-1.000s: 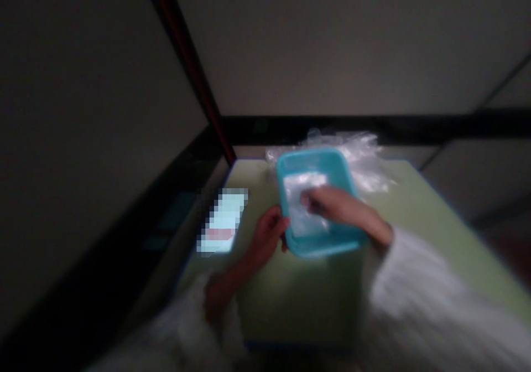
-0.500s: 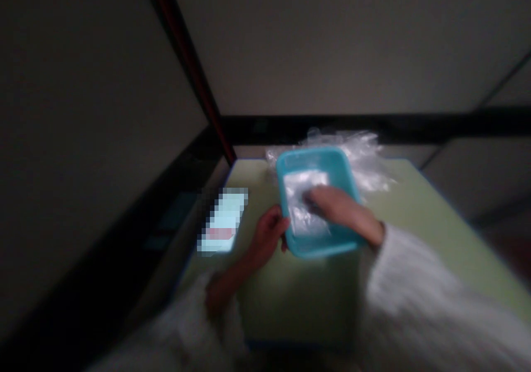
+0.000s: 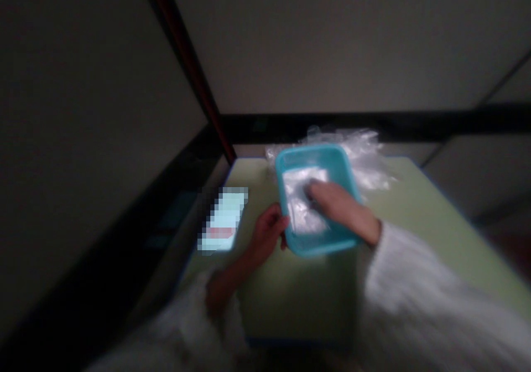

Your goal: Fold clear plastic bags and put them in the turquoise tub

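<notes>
The left hand [image 3: 267,232] grips a turquoise rectangular plastic basket [image 3: 339,164] at its side and should hold it steady. Inside, a shiny whitish plastic packet [image 3: 305,217] lies under the right hand [image 3: 337,201], whose grip I cannot tell.

No writing or numbers can be read, the lit screen [image 3: 227,211] being too coarsely pixelated.

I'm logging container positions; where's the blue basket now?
In the head view, the blue basket is right of centre over the green table, left hand at its left rim, clear plastic behind.
</notes>
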Available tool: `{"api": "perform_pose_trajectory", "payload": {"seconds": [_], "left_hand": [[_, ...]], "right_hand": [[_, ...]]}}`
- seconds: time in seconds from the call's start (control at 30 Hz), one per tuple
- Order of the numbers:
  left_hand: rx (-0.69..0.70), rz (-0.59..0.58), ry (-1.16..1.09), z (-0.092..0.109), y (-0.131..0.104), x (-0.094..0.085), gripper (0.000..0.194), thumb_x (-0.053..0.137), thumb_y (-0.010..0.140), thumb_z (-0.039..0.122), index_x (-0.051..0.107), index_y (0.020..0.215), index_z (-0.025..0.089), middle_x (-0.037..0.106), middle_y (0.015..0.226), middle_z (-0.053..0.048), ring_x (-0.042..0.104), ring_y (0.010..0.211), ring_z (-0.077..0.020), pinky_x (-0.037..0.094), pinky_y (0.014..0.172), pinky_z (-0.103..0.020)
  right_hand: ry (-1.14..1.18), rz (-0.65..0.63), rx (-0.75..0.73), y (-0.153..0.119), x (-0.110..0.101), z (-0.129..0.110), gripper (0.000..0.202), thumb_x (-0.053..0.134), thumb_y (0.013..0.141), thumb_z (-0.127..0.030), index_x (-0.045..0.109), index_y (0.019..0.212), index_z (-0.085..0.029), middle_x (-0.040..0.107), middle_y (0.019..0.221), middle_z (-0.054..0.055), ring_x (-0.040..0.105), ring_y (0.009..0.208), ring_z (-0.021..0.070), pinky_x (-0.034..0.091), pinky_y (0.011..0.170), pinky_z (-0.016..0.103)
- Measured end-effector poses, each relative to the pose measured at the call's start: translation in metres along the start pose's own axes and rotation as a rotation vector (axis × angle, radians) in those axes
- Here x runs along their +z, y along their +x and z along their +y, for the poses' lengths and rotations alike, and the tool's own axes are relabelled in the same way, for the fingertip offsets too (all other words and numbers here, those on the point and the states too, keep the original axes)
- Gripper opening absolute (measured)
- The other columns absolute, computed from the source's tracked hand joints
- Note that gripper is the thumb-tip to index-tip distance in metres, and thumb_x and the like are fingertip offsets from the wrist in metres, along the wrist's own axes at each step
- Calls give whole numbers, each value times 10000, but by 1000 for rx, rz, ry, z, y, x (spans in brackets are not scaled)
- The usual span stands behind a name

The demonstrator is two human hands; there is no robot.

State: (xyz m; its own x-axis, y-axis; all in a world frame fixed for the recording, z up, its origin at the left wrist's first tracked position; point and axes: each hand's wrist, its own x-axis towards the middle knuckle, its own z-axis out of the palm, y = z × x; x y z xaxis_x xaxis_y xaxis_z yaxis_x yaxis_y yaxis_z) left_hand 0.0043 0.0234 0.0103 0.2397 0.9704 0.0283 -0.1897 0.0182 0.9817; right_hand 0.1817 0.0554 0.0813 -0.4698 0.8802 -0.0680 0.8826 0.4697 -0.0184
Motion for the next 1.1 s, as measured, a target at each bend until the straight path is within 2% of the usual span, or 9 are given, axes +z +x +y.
{"api": "perform_pose_trajectory", "payload": {"seconds": [0.1, 0.2, 0.4, 0.53, 1.1], "left_hand": [[-1, 1, -7, 1, 0, 0, 403, 693, 675, 476, 425, 651, 176, 470, 475, 90, 433, 327, -40, 333, 322, -143], [-2, -5, -3, 1, 1, 0, 399, 693, 677, 466, 422, 647, 175, 468, 467, 92, 433, 326, -41, 335, 320, -142], [-12, -3, 3, -1, 1, -2, 366, 661, 704, 456, 429, 652, 177, 464, 467, 93, 432, 328, -40, 334, 330, -144], [-10, -3, 7, -1, 1, -1, 359, 660, 702, 460, 439, 667, 179, 467, 467, 92, 431, 330, -43, 337, 331, -147], [-35, 28, -28, 2, 0, 0, 371, 678, 681, 459, 437, 659, 178, 450, 468, 93, 416, 329, -39, 325, 323, -147]], "right_hand": [[-15, -40, -4, 2, 3, 3, 229, 402, 920, -131, 598, 1038, -118, 651, 1012, 147, 617, 908, 236, 423, 727, 299], [-25, -81, -12, 1, 4, 5, 201, 444, 914, -159, 618, 1010, -127, 671, 991, 143, 629, 892, 233, 417, 703, 286], [-32, -139, -29, -4, 1, 4, 168, 512, 893, -194, 634, 998, -147, 686, 1002, 128, 640, 921, 229, 432, 720, 268], [-21, -142, -48, -5, 1, 4, 204, 522, 893, -200, 618, 1065, -148, 671, 1080, 138, 631, 982, 235, 438, 778, 271], [9, -174, -114, -7, -2, 4, 243, 461, 902, -112, 638, 1067, -130, 676, 1092, 146, 632, 1011, 245, 456, 804, 285]]}}
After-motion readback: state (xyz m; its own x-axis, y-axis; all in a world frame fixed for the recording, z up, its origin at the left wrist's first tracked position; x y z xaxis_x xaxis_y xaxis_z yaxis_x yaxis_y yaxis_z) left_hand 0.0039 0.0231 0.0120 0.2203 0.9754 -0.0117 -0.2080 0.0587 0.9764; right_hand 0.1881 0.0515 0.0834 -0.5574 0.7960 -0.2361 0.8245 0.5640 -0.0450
